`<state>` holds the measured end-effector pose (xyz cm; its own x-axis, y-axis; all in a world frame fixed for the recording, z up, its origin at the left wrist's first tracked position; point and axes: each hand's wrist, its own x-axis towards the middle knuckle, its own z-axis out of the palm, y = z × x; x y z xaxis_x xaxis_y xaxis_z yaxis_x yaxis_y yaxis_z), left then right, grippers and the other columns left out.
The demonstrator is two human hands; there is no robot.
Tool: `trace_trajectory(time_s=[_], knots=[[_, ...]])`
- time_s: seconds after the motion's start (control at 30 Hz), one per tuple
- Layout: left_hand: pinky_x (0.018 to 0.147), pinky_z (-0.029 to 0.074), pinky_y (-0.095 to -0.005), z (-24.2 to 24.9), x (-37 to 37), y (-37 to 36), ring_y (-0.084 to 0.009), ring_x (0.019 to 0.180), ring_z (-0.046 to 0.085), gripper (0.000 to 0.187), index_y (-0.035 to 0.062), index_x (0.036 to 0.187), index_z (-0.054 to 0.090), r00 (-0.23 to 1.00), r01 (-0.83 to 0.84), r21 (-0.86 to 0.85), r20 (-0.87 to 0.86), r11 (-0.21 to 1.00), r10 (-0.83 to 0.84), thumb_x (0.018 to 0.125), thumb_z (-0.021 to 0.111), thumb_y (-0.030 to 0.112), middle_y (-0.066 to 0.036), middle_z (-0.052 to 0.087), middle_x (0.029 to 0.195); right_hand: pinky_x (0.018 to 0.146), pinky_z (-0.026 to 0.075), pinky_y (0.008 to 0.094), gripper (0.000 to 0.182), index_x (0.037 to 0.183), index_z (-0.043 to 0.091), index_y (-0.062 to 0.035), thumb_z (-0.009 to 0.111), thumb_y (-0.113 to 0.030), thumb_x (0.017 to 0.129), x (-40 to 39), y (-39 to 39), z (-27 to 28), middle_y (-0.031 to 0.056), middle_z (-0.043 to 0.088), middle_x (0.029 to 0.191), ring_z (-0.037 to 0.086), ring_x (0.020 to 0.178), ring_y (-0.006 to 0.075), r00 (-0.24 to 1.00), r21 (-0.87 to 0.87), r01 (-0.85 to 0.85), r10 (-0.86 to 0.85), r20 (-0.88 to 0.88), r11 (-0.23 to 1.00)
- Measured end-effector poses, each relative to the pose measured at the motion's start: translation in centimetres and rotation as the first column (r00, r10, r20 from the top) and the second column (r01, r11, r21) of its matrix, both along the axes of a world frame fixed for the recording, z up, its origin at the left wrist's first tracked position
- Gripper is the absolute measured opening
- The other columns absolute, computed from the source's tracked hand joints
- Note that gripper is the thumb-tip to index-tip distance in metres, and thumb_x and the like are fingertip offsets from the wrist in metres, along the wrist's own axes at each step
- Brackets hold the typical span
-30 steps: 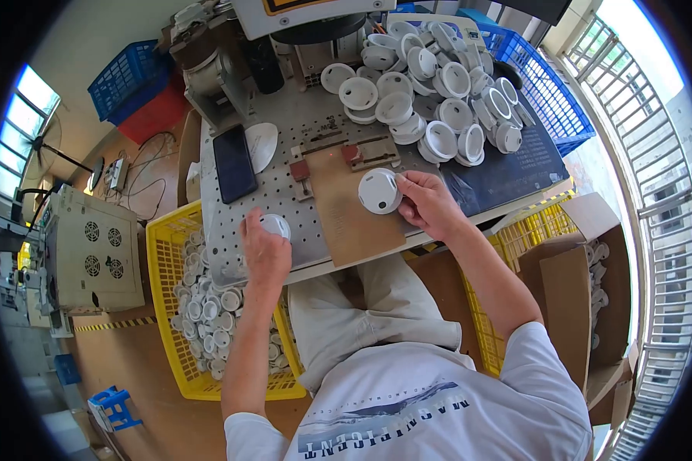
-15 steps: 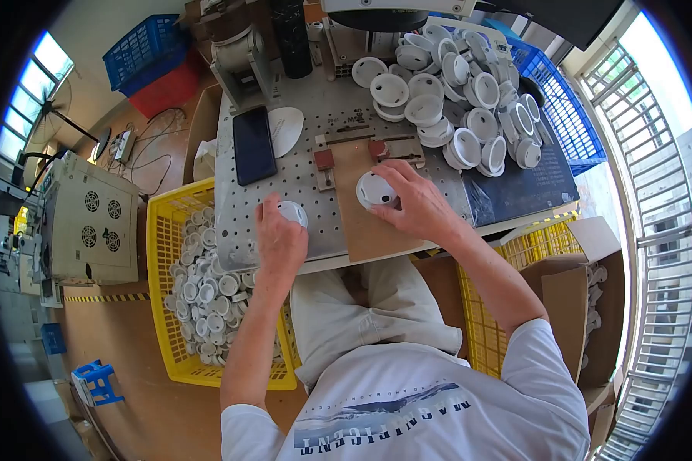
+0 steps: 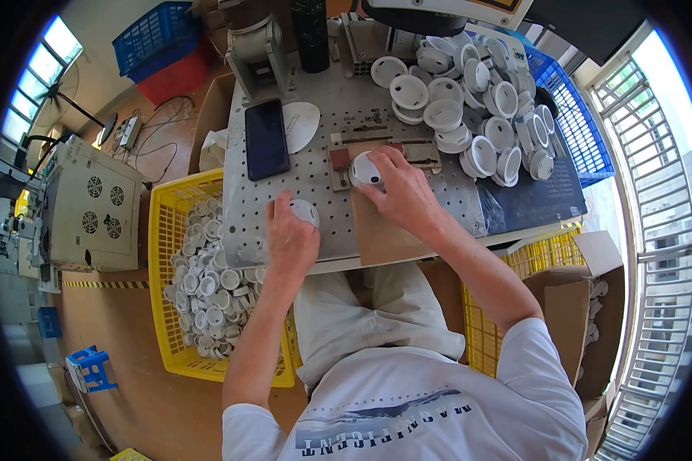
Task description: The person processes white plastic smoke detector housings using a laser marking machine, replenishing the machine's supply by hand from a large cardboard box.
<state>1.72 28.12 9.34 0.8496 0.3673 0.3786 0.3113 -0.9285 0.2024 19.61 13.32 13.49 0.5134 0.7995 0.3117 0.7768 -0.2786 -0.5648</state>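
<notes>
My right hand [image 3: 401, 188] is closed on a white round plastic housing [image 3: 364, 170] with a small dark hole. It holds this piece at the near edge of a small metal fixture with red blocks [image 3: 340, 159], over a brown board [image 3: 380, 238]. My left hand [image 3: 291, 240] is closed round the edge of another white round housing [image 3: 306, 212], low over the perforated metal table [image 3: 327, 244]. Its fingertips are partly hidden behind the knuckles. A heap of similar white housings [image 3: 444, 115] lies at the table's back right.
A phone [image 3: 267, 140] and a white paper disc [image 3: 301, 127] lie at the table's left. Below on the left stands a yellow crate [image 3: 161, 307] full of white housings. A machine head [image 3: 415, 17] overhangs the back. A blue basket [image 3: 569, 100] stands at the right.
My right hand has moved its housing up and left, from over the brown board to the fixture with red blocks. My left hand stays near the same spot. The view has shifted slightly.
</notes>
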Motion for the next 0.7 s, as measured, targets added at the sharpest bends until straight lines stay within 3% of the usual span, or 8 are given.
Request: trace_trajectory(time_s=[0.43, 0.47, 0.57, 0.63, 0.7], knots=[[0.097, 0.039, -0.0443, 0.6, 0.2, -0.2, -0.0413, 0.112, 0.046, 0.009, -0.0037, 0.067, 0.072, 1.000, 0.017, 0.014, 0.024, 1.000, -0.017, 0.062, 0.069, 0.004, -0.025, 0.049, 0.125, 0.073, 0.054, 0.0498, 0.040, 0.115, 0.051, 0.0001, 0.070, -0.016, 0.084, 1.1, 2.2, -0.8, 0.0216, 0.055, 0.117, 0.065, 0.084, 0.0431, 0.993, 0.002, 0.053, -0.053, 0.106, 0.999], [0.096, 0.042, -0.0444, 0.7, 0.2, -0.4, -0.0411, 0.111, 0.048, 0.012, -0.0069, 0.071, 0.069, 0.999, 0.008, -0.015, 0.038, 1.000, -0.007, 0.061, 0.069, -0.001, -0.025, 0.050, 0.124, 0.073, 0.054, 0.0498, 0.040, 0.115, 0.051, 0.0001, 0.070, -0.016, 0.084, 0.8, 1.8, -0.5, 0.0216, 0.055, 0.117, 0.065, 0.084, 0.0431, 0.992, 0.006, 0.056, -0.057, 0.110, 0.998], [0.096, 0.043, -0.0444, 1.2, 0.0, -0.4, -0.0409, 0.110, 0.050, 0.017, -0.0100, 0.075, 0.067, 0.999, -0.009, -0.061, 0.047, 0.998, 0.012, 0.059, 0.068, -0.005, -0.024, 0.051, 0.124, 0.067, 0.054, 0.0479, 0.035, 0.107, 0.053, -0.0016, 0.071, -0.021, 0.085, -0.2, 0.2, -0.2, 0.0194, 0.060, 0.107, 0.065, 0.078, 0.0394, 0.978, 0.097, 0.174, -0.184, 0.101, 0.980], [0.096, 0.043, -0.0444, 1.0, 0.0, -0.5, -0.0409, 0.110, 0.050, 0.016, -0.0099, 0.075, 0.067, 0.999, -0.004, -0.084, 0.040, 0.996, 0.008, 0.060, 0.069, -0.005, -0.023, 0.050, 0.124, 0.061, 0.051, 0.0453, 0.032, 0.095, 0.054, -0.0037, 0.071, -0.029, 0.085, -0.1, -0.6, -0.8, 0.0151, 0.063, 0.091, 0.065, 0.072, 0.0355, 0.968, -0.051, 0.247, -0.244, 0.060, 0.968], [0.096, 0.044, -0.0439, 0.7, 0.1, -0.3, -0.0408, 0.111, 0.050, 0.016, -0.0105, 0.075, 0.066, 0.999, 0.001, -0.044, 0.055, 0.999, 0.002, 0.060, 0.068, -0.006, -0.023, 0.050, 0.125, 0.059, 0.050, 0.0449, 0.033, 0.090, 0.053, -0.0045, 0.072, -0.031, 0.085, 0.3, -0.3, -1.3, 0.0130, 0.063, 0.084, 0.065, 0.070, 0.0345, 0.960, -0.051, 0.272, -0.268, 0.080, 0.961]])
